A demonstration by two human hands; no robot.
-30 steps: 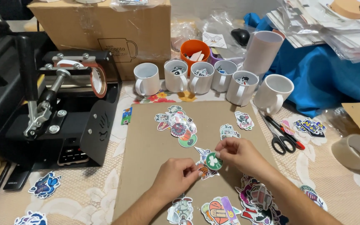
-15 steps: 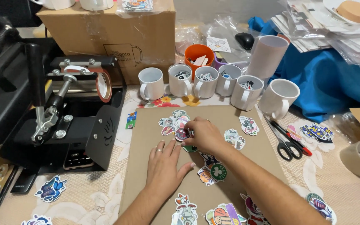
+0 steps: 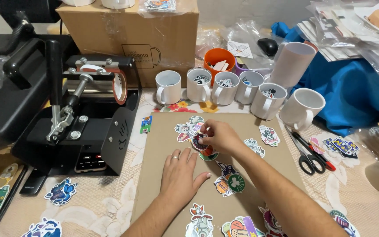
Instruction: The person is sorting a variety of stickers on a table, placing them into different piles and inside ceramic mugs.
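Sticker: a round dark sticker point(image 3: 198, 141) is pinched at the fingertips of the right hand point(image 3: 219, 137), at the lower edge of a cluster of stickers point(image 3: 188, 129) lying at 12 o'clock on the brown sheet point(image 3: 154, 184).
Right fingers: curled together, thumb and forefinger closed on the sticker's edge; how much of it is lifted cannot be told.
Left hand: the left hand point(image 3: 180, 174) is laid flat on the sheet at 6 o'clock from the sticker, fingers held straight and slightly spread, a ring on one finger; nothing is held.
Change: half a second ago the right hand was already at the cluster and the left already flat; both are seen in the same places. One second ago both hands were lower on the sheet, at the green round sticker point(image 3: 236, 182), which is now left lying at 4 o'clock from the pinch.
Edges: the sheet's top edge is close above the cluster, with the row of white mugs point(image 3: 223, 87) just beyond at 12 o'clock. The mug press point(image 3: 84, 114) stands off the sheet's left edge at 9 o'clock. Scissors point(image 3: 310, 153) lie past the right edge at 3 o'clock.
Open room: bare sheet is seen left of the left hand, toward 8 o'clock, and between the cluster and the right-edge stickers.
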